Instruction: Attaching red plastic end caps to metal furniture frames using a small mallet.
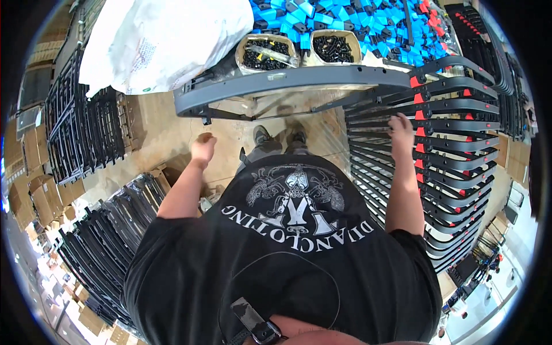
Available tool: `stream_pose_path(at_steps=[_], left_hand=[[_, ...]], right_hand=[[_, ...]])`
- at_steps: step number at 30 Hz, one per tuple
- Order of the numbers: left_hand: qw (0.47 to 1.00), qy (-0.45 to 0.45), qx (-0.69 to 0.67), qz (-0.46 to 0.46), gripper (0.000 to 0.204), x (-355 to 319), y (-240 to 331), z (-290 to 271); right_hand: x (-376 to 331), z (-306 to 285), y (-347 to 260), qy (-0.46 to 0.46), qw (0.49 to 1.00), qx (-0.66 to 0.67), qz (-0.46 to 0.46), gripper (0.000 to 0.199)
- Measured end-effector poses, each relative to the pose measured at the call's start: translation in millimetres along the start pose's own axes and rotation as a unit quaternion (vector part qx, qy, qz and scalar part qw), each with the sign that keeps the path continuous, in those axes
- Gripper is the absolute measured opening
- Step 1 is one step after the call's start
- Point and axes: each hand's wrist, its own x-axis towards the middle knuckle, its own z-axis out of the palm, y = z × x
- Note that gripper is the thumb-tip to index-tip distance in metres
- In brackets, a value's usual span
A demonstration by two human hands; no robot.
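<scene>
Holding left hand (203, 149) half open near a grey frame (253, 85) at the surface's (374, 60) near edge, right hand (402, 133) loosely spread beside black frames (454, 106).

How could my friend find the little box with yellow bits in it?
Find the big heap of blue pieces up top. Along its near edge sit two small boxes of black bits. It's the left box, by the white bag; only it shows yellow bits.
</scene>
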Motion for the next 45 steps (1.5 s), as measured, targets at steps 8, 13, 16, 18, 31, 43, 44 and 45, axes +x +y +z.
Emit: stream_pose_path(at_steps=[8, 13, 16, 18, 31, 43, 44, 45], left_hand=[[0.907, 0.193, -0.256, 0.272, 0.020, -45, 131, -79], [0.814, 0.236, -0.125, 0.515, 0.030, -73, 229, -76], [0.773, 0.328, -0.025, 0.543, 0.036, -76, 274, -70], [0.775, 0.337, -0.009, 0.534, 0.034, -57, 283, -69], [0.872, 0.146, -0.189, 0.426, 0.022, -46, 278, -50], [0.887, 0.127, -0.259, 0.361, 0.023, -30, 287, -35], [0.891, 0.141, -0.244, 0.355, 0.025, -32, 288, -34], [0.894, 0.155, -0.230, 0.350, 0.026, -34, 289, -35]], right_hand=[[-16, 51, -171, 0.039, 0.973, 0.067, -0.217, 0.054], [23, 99, -199, 0.009, 0.975, 0.016, -0.222, 0.053], [35, 127, -217, -0.034, 0.976, 0.007, -0.216, 0.056], [47, 133, -220, -0.056, 0.982, -0.009, -0.179, 0.057], [53, 118, -227, -0.053, 0.992, -0.007, -0.111, 0.052], [88, 101, -216, -0.086, 0.956, -0.013, -0.279, 0.040], [80, 96, -210, -0.025, 0.951, 0.020, -0.307, 0.033], [89, 90, -186, 0.029, 0.920, 0.047, -0.387, 0.021]])
